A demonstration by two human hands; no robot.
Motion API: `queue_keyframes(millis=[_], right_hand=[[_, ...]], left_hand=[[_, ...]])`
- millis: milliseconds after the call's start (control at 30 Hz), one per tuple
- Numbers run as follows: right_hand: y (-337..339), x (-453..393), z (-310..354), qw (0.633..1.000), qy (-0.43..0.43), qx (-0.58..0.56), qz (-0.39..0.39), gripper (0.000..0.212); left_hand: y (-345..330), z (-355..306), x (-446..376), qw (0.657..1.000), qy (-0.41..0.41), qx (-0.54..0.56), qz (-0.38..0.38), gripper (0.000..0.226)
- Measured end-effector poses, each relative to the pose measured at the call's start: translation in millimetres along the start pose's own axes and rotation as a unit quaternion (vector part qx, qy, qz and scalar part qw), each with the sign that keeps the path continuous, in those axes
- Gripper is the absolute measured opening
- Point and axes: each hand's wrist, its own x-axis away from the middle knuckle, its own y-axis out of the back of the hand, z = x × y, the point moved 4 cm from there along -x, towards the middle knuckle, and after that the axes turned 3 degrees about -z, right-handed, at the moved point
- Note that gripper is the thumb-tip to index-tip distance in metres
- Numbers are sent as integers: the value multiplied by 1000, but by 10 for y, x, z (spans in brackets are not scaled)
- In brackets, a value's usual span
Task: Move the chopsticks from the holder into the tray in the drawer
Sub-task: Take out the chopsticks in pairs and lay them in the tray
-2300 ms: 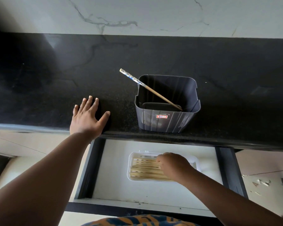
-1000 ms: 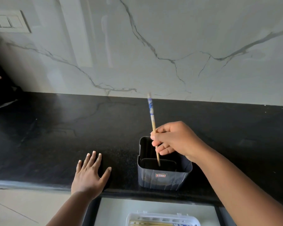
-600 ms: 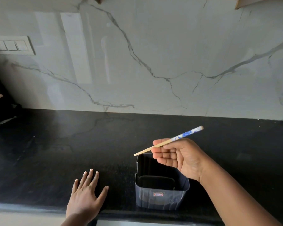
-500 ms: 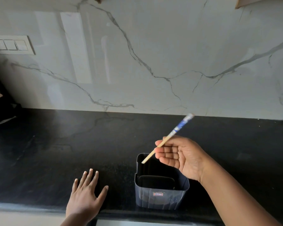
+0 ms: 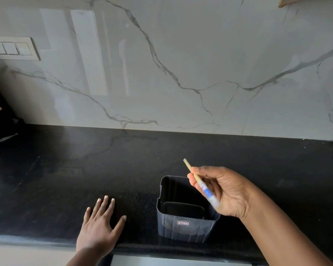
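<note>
Black stone countertop (image 5: 85,169) runs under a white marble backsplash (image 5: 181,64) with grey veins in the head view. On it, near the front edge, stands the dark grey holder (image 5: 183,225), with nothing seen inside. Above its right side the right hand (image 5: 225,194) pinches a single chopstick (image 5: 199,182) between thumb and fingertips, the plain wooden end tilted up and away, the blue-patterned end blurred over the palm. Well left of the holder the left hand (image 5: 98,233) lies flat on the counter, fingers spread, holding nothing. A switch plate (image 5: 12,48) sits on the wall at far left.
</note>
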Motion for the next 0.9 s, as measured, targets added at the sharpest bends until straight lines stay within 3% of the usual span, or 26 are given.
queue_keyframes(millis=[167, 367, 500, 600, 733, 833, 900], right_hand=[[-46, 105, 29, 999, 25, 13, 26, 54], [-102, 126, 99, 992, 96, 84, -12, 21], [-90, 121, 101, 984, 131, 119, -20, 24], [-138, 182, 44, 973, 152, 169, 42, 31], [-179, 258, -281, 927, 152, 326, 105, 24], [-4, 214, -745, 885, 130, 440, 74, 26], [218, 159, -1092, 835, 115, 537, 43, 25]], left_hand=[[-10, 1, 3, 1000, -3, 4, 2, 75], [-40, 17, -14, 1000, -4, 5, 0, 75], [-29, 6, -25, 1000, -4, -4, 9, 81], [17, -27, -20, 1000, -4, -11, 15, 85], [40, -30, -36, 999, -10, -23, 21, 76], [18, -15, -37, 999, -9, -21, 22, 82], [-4, -8, -34, 1000, -9, -18, 21, 84]])
